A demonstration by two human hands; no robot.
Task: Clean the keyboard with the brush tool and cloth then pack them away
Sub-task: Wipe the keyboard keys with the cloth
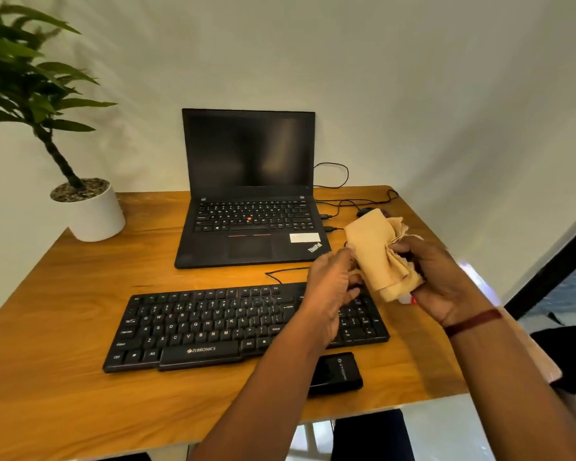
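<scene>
A black keyboard lies flat on the wooden desk. Above its right end I hold a bunched tan cloth between both hands. My left hand pinches the cloth's lower left edge, fingers curled. My right hand grips the cloth's right side; a small white and red object peeks out under the cloth at this palm, mostly hidden. A black case sits near the desk's front edge, partly behind my left forearm.
An open black laptop stands behind the keyboard, its cables and a mouse to its right. A potted plant in a white pot occupies the back left corner. The desk's right edge lies just beyond my right wrist.
</scene>
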